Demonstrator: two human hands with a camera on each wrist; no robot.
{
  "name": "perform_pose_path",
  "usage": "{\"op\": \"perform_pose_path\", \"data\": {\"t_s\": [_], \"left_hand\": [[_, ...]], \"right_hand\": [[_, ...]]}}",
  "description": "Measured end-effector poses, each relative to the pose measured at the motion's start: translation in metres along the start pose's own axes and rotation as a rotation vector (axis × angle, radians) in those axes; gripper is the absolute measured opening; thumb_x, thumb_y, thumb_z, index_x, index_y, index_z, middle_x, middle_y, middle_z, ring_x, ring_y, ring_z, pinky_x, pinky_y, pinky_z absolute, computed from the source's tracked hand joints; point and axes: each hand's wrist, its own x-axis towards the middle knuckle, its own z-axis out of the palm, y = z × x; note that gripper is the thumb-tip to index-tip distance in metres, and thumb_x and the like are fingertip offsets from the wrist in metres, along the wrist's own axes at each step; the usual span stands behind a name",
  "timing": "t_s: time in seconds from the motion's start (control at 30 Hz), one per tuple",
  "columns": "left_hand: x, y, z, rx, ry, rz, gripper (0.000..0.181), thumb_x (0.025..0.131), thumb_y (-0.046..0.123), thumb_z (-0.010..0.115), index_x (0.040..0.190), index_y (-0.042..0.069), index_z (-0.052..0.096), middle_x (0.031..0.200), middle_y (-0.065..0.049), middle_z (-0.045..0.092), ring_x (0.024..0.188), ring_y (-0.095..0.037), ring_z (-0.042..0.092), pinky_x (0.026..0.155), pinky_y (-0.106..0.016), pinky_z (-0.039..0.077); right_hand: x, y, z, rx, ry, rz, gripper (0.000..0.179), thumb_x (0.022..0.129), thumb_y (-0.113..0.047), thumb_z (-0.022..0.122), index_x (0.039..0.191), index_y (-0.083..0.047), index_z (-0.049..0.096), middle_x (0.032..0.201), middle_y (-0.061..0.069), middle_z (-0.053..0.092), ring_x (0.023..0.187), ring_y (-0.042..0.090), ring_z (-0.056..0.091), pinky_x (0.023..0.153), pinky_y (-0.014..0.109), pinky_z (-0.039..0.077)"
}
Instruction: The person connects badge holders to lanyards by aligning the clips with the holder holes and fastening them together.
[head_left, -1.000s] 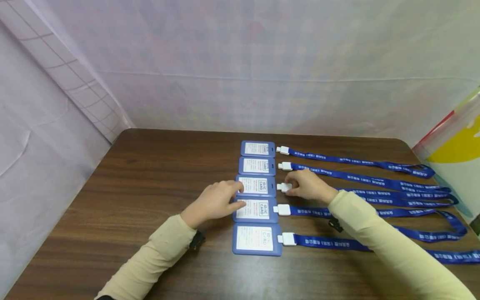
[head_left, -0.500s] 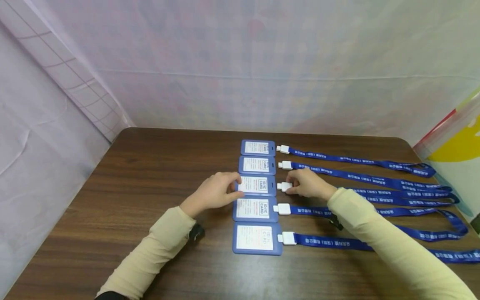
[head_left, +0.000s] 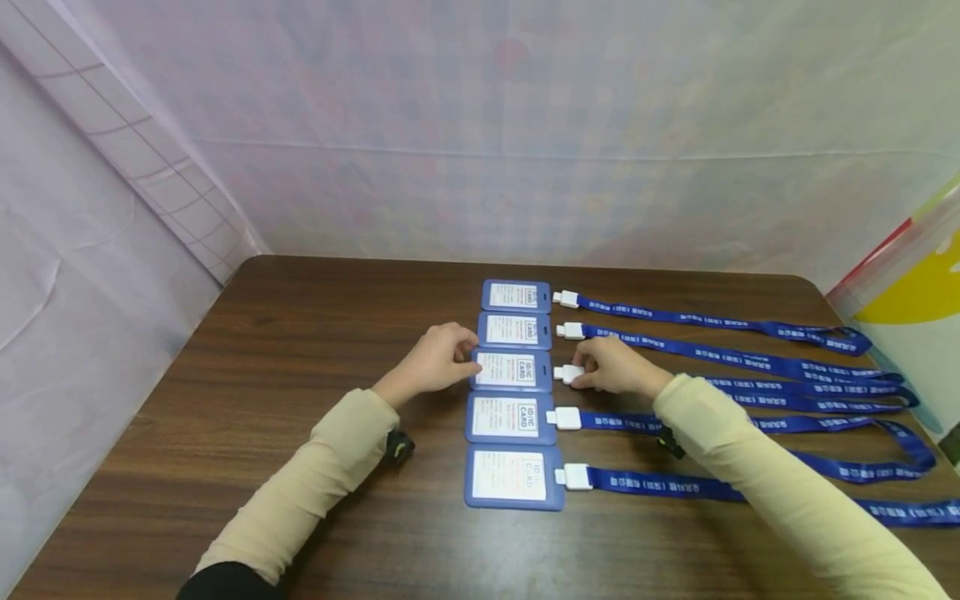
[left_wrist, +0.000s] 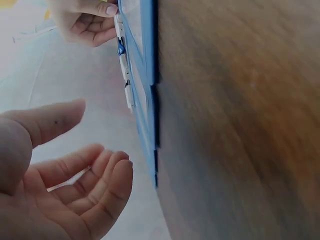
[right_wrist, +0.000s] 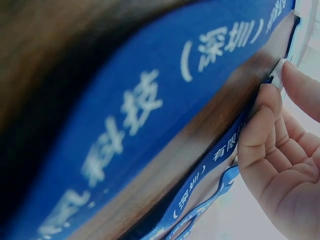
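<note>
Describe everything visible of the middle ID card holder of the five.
The middle ID card holder has a blue, plastic-looking frame around a white insert printed "ID/IC CARD", with smaller lines, some reddish. A dark slot marks its right end. It lies flat on the wood-grain table, between similar holders. The white clip pinched by the right hand sits just off that end. The left hand is at its left edge; contact is unclear.

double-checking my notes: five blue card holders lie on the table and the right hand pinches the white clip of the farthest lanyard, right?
Not quite: the right hand pinches the white clip of the middle lanyard, not the farthest, as the head view shows. The five blue card holders do lie on the table.
</note>
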Motion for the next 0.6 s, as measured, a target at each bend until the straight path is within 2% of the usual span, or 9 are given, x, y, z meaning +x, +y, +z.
{"op": "perform_pose_path", "data": {"t_s": [0.13, 0.27, 0.4, 0.6], "left_hand": [[0.007, -0.002, 0.001, -0.035, -0.029, -0.057, 0.042, 0.074, 0.013, 0.074, 0.108, -0.006, 0.06, 0.098, -0.015, 0.059, 0.08, -0.021, 0.058, 0.071, -0.029, 0.05], [0.013, -0.003, 0.002, 0.001, -0.094, -0.074, 0.048, 0.071, 0.016, 0.077, 0.109, -0.007, 0.059, 0.101, -0.016, 0.06, 0.091, -0.024, 0.056, 0.081, -0.035, 0.047], [0.018, -0.004, 0.004, 0.032, -0.149, -0.097, 0.05, 0.072, 0.018, 0.076, 0.112, -0.007, 0.058, 0.107, -0.017, 0.059, 0.101, -0.027, 0.054, 0.089, -0.037, 0.044], [0.023, -0.005, 0.006, 0.061, -0.155, -0.081, 0.047, 0.071, 0.018, 0.077, 0.107, -0.008, 0.06, 0.104, -0.018, 0.059, 0.098, -0.027, 0.054, 0.088, -0.036, 0.044]], "right_hand": [[0.0, 0.001, 0.0, 0.014, -0.002, 0.001, 0.018, 0.077, -0.013, 0.072, 0.084, -0.001, 0.061, 0.061, 0.0, 0.056, 0.05, 0.011, 0.051, 0.049, 0.026, 0.045], [0.0, 0.002, 0.001, 0.012, -0.002, -0.003, 0.018, 0.077, -0.013, 0.072, 0.084, -0.001, 0.061, 0.06, 0.0, 0.056, 0.05, 0.01, 0.051, 0.049, 0.026, 0.045], [0.0, 0.002, 0.001, 0.013, 0.0, -0.002, 0.018, 0.077, -0.013, 0.072, 0.084, -0.002, 0.061, 0.06, 0.0, 0.056, 0.05, 0.011, 0.051, 0.049, 0.026, 0.045], [-0.002, 0.001, 0.001, 0.007, 0.008, -0.006, 0.019, 0.077, -0.013, 0.072, 0.086, -0.001, 0.062, 0.061, -0.001, 0.056, 0.05, 0.01, 0.051, 0.05, 0.026, 0.046]]}}
